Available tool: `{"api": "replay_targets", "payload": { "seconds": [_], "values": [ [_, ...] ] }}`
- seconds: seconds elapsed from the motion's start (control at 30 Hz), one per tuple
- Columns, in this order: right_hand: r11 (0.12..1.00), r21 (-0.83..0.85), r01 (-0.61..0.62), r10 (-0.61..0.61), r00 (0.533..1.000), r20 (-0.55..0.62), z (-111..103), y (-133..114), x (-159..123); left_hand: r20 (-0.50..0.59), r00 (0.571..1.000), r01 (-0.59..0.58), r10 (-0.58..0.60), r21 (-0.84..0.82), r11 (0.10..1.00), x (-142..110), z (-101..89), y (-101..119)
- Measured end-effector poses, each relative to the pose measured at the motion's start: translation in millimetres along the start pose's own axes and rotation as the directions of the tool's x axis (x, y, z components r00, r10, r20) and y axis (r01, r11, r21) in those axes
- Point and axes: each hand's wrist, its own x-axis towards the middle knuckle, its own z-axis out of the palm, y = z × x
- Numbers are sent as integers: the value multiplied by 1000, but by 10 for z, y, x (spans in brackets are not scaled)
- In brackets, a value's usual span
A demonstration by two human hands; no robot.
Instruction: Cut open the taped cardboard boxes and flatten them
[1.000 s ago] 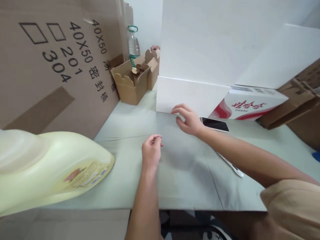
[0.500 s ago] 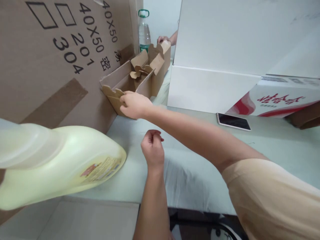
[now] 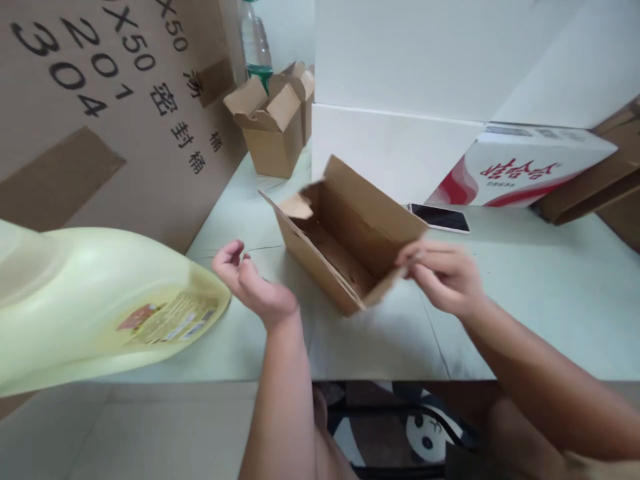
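A brown cardboard box (image 3: 315, 257) with its top uncovered stands tilted over the middle of the table. My right hand (image 3: 445, 273) pinches the box's near right corner, thumb and fingers closed on the edge. To the left of the box, my left hand (image 3: 255, 283) is apart from it, palm turned up and fingers loosely curled with nothing in them. A large pale yellow bottle (image 3: 100, 307) with a printed label lies close to my left hand. At the back, two smaller cardboard boxes (image 3: 275, 147) with raised flaps stand side by side.
A big printed carton (image 3: 145, 160) walls the left side, with a clear plastic bottle (image 3: 257, 43) behind the small boxes. White panels (image 3: 390, 147) stand at the back. A phone (image 3: 440, 218) lies before a red-and-white carton (image 3: 530, 173). The green-covered table (image 3: 525, 293) ends near me.
My right hand has pulled the long cardboard box away from the back left to the middle. My left hand has moved left and uncurled somewhat. A person's hand at the back is out of sight.
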Motion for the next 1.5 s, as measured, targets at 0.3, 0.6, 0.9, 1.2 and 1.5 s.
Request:
{"api": "replay_targets", "payload": {
  "seconds": [0.3, 0.6, 0.9, 1.2, 1.5],
  "values": [
    [950, -223, -217, 124, 922, -367, -558, -2, -1055, 713, 687, 296, -142, -97, 950, -566, 427, 125],
    [847, 309, -433, 520, 796, -310, -424, 201, -1348, 685, 728, 21, 32, -69, 997, -842, 710, -23],
    [804, 380, -458, 532, 839, -115, -612, 146, -1420, 724, 683, -16, 95, -115, 993, -811, 766, -197],
    [803, 407, -436, 538, 824, -178, -510, 205, -1398, 700, 714, 47, 20, -75, 996, -863, 797, -116],
    [772, 456, -444, 562, 811, -162, -551, 176, -1355, 710, 700, -39, 73, -64, 997, -815, 784, -92]
  ]
}}
